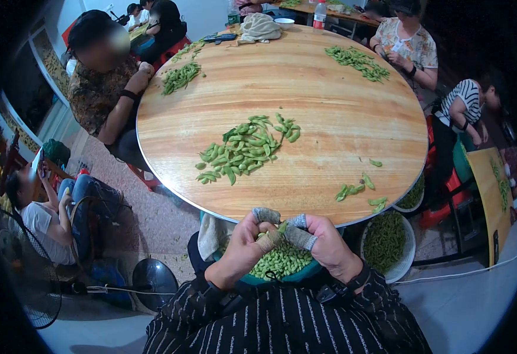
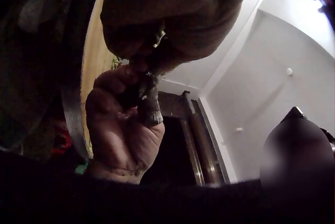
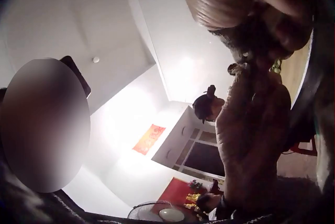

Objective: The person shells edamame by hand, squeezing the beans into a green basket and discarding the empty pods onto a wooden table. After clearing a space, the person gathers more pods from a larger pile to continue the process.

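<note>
Both hands meet over a teal basin (image 1: 314, 272) of shelled green soybeans (image 1: 279, 262), just off the near table edge. Between the fingertips is a green soybean pod (image 1: 282, 226), mostly covered by the fingers. My left hand (image 1: 240, 248) pinches it from the left, with grey-brown wraps on thumb and finger. From the other side my right hand (image 1: 332, 248), wrapped likewise, pinches the same pod. The left wrist view shows the left hand dark in front and the right hand (image 2: 128, 135) beyond. On the table ahead lies a pile of soybean pods (image 1: 246, 147).
Loose pods (image 1: 353, 190) lie near the right edge of the round wooden table (image 1: 223, 88). A white basket (image 1: 409, 259) of small green pieces stands on the floor at right, a fan (image 1: 28, 277) at left. Other people sit around, with more pod piles (image 1: 359, 62) before them.
</note>
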{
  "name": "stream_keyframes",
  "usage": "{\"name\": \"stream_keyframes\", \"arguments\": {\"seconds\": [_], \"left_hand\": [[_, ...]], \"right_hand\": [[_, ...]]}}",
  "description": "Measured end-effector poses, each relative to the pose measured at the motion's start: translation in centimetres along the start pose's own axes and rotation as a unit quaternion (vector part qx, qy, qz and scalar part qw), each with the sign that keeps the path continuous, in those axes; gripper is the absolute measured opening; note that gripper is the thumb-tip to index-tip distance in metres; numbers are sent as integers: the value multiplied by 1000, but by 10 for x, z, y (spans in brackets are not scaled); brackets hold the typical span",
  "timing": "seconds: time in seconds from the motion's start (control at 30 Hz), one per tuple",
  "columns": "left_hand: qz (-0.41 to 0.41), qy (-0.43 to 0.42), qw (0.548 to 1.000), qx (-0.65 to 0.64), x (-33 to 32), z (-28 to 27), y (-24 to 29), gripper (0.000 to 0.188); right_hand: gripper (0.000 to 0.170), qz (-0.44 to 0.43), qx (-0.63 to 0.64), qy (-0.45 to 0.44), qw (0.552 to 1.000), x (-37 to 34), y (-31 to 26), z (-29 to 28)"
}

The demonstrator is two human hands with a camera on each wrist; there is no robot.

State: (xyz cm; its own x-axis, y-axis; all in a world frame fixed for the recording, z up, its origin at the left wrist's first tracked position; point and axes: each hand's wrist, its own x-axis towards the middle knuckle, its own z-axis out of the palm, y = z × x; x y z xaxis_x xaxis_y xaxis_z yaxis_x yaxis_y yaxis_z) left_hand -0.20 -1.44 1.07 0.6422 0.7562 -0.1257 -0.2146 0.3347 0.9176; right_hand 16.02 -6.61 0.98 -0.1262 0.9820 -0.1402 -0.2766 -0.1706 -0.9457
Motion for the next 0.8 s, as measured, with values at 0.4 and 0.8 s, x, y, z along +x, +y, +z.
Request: {"name": "stream_keyframes", "arguments": {"seconds": [0.4,0.8], "left_hand": [[207,36,840,501,-3,1,2,27],[-76,-21,997,-22,0,-10,-14,21]], "right_hand": [[14,-7,-40,32,999,4,3,0],[14,-107,-81,6,991,1,9,-2]]}}
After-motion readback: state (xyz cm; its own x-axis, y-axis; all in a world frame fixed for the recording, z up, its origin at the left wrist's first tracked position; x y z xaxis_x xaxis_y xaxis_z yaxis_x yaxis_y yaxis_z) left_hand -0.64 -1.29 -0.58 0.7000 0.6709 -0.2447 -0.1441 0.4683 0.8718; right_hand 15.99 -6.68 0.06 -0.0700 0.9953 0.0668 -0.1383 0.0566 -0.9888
